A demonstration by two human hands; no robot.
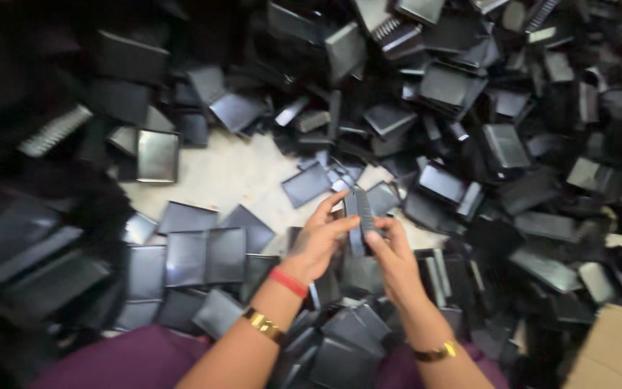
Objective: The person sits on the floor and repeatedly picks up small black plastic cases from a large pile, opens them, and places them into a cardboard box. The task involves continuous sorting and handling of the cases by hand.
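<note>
Head view: both my hands meet just below frame centre, at about 6 o'clock from the bare floor patch. My left hand (318, 245) grips a small black ridged plastic piece (358, 216) from its left side, fingers curled over the top, thumb pressing on the front. My right hand (395, 259) pinches the same piece from the right and below, fingers closed on its lower edge. The piece stands roughly upright, held edge-on between the two hands, above the pile and not touching it.

A red band (287, 282) and a gold bangle (264, 325) sit on my left wrist; a gold watch (435, 352) sits on my right wrist. Purple cloth (131, 360) covers my lap at 7 o'clock.

All around lies a heap of black plastic trays (462, 86), thickest from 12 to 4 o'clock. Flat trays (203, 256) lie side by side at 9 o'clock of my hands. A pale floor patch (232, 173) shows at 11 o'clock. A cardboard box corner (613, 353) sits at 4 o'clock, well apart. The left edge is motion blurred, detail unclear.
</note>
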